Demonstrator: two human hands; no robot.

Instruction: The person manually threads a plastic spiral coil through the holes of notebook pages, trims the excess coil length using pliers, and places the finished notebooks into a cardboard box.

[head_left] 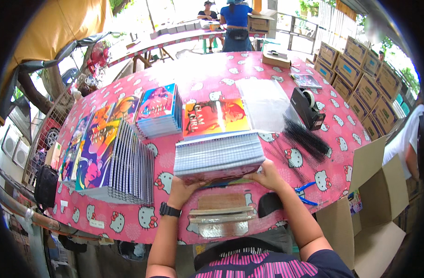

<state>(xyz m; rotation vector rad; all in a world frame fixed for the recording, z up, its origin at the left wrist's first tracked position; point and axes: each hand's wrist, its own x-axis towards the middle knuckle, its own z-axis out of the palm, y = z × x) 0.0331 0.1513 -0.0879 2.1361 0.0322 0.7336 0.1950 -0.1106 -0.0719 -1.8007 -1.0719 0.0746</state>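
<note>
A thick stack of notebooks (pixel 219 155) stands in front of me with its white page edges showing. My left hand (pixel 185 191) grips its near left corner, the fingers partly hidden underneath. At the near right corner, my right hand (pixel 267 176) is closed on the same stack. Just beyond it lies an orange and yellow illustrated notebook (pixel 216 116). On the left, a tall block of spiral-bound notebooks (pixel 128 162) has a colourful cover facing out. Behind that sits another pile with a blue and pink cover (pixel 157 104).
Right of the stack are clear plastic sheets (pixel 265 104), a black tape dispenser (pixel 308 109), black spiral coils (pixel 309 141) and a blue-handled tool (pixel 306 200). Wooden strips (pixel 223 202) lie nearest me. An open cardboard box (pixel 338 227) stands by the table's right edge. Two people are at the far table.
</note>
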